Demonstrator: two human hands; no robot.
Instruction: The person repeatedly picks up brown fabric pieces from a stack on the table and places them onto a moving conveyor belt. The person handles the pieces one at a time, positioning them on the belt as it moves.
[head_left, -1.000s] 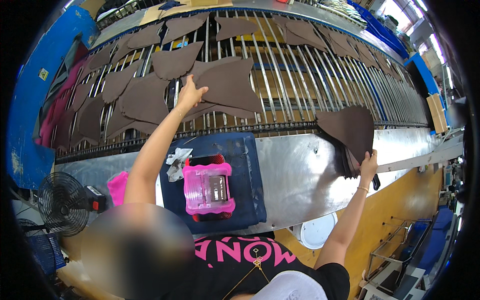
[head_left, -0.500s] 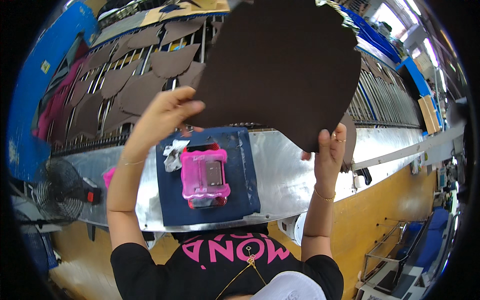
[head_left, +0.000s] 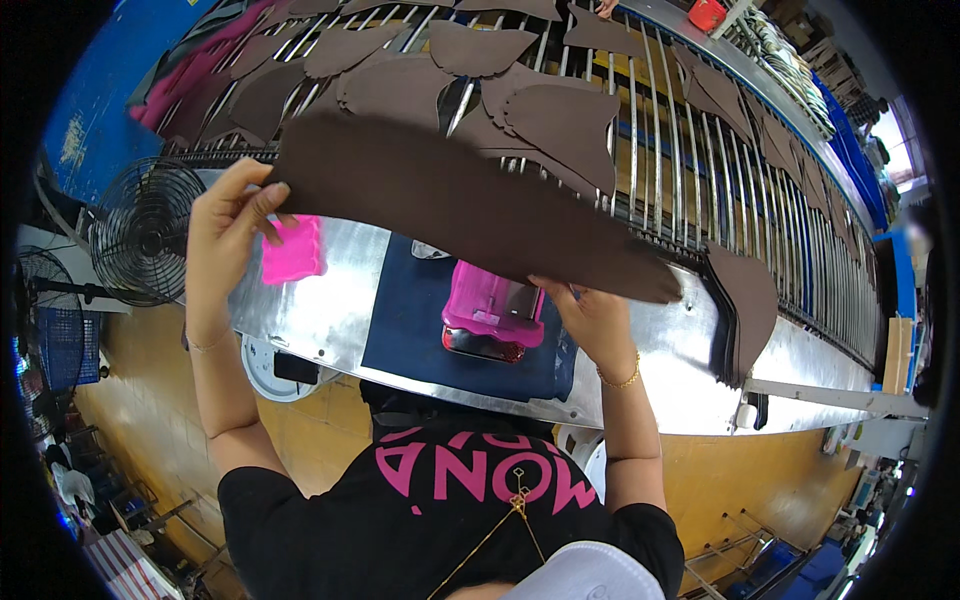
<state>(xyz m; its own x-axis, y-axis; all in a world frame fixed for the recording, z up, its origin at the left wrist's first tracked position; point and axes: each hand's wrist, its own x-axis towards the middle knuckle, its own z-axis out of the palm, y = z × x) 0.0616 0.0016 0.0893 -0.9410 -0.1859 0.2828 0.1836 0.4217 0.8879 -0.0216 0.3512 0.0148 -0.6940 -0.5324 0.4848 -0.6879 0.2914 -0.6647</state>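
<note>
A large dark brown cut panel, flat and flexible-looking, is stretched between my two hands above the metal table. My left hand pinches its left end between thumb and fingers. On the near edge, right of the middle, my right hand grips the panel, with most of its fingers hidden. Beneath it lies a dark blue cloth, bearing a pink tray-like holder over a red-edged object. The panel hides part of the holder.
Beyond the metal table runs a rack of metal rods carrying several brown panels. More brown panels are stacked on the table at right. A pink block and a black fan are at left. A pale bar crosses the right end.
The panel has come down and tilted from nearly upright to an edge-on slant. Both hands still hold it; my left hand is farther left. The view has shifted, showing more of the rack.
</note>
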